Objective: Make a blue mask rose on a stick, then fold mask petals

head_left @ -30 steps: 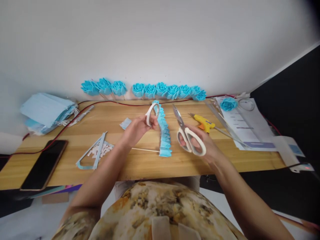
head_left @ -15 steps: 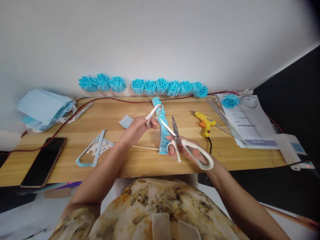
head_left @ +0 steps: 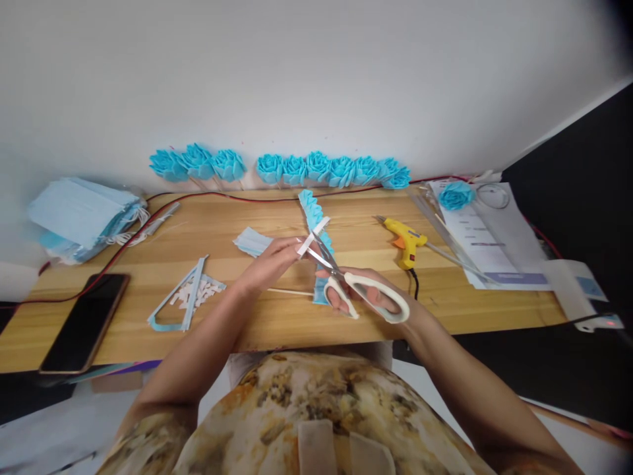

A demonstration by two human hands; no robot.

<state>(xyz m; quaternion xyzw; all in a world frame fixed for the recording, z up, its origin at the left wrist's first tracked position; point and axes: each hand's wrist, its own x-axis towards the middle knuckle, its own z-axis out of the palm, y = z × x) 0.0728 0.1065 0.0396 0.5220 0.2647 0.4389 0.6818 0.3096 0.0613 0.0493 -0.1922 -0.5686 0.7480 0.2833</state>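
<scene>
My left hand (head_left: 271, 262) pinches a narrow white strip (head_left: 313, 235) above the wooden table (head_left: 208, 316). My right hand (head_left: 376, 302) grips white-handled scissors (head_left: 357, 286), whose blades close on that strip just right of my left fingertips. Under both hands lies a pleated blue paper strip (head_left: 312, 208) fixed to a thin wooden stick (head_left: 289, 291). A small folded blue piece (head_left: 251, 241) rests just left of my left hand.
Blue paper roses (head_left: 279, 167) line the wall. A yellow glue gun (head_left: 406, 239) and papers (head_left: 487, 241) with one more rose (head_left: 455, 195) sit at the right. At the left are a stack of blue masks (head_left: 82, 214), a phone (head_left: 84, 323), blue offcuts (head_left: 185, 300) and a red cable (head_left: 148, 221).
My right hand brought the scissors left and down to the white strip, and the blades shut on it. The strip, a loop before, now stands out as a short straight piece.
</scene>
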